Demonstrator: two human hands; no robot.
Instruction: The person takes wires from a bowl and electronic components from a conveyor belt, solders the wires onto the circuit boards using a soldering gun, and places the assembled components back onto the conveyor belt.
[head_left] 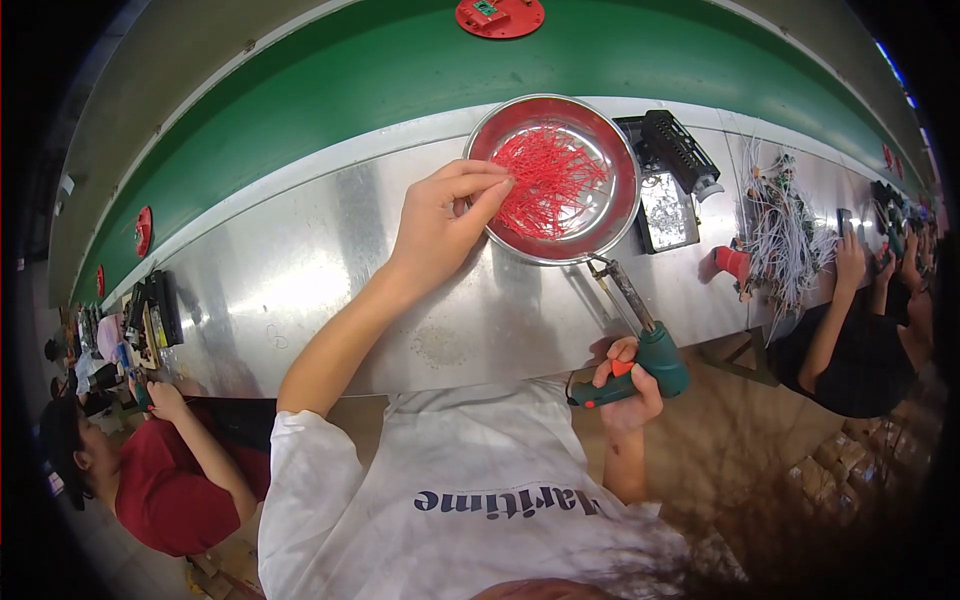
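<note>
A round, shiny metal bowl [622,205] stands on the steel bench and holds a loose heap of short, thin red wires [550,185]. My left hand [447,218] reaches over the bowl's left rim. Its thumb and fingertips are pinched together at the heap's edge, on what looks like a red wire, though the tips partly hide it. Below the bowl, my right hand [632,393] is wrapped round the grip of a green pistol-shaped soldering gun [662,358] with an orange trigger. The gun's metal barrel points up toward the bowl's lower rim.
Right of the bowl sit a black slotted device [680,150] and a shallow tray [668,212]. Farther right lie a red part [732,263] and a bundle of white wires [790,235]. A green belt [400,85] runs behind the bench [330,270], carrying red discs. Co-workers sit on both sides.
</note>
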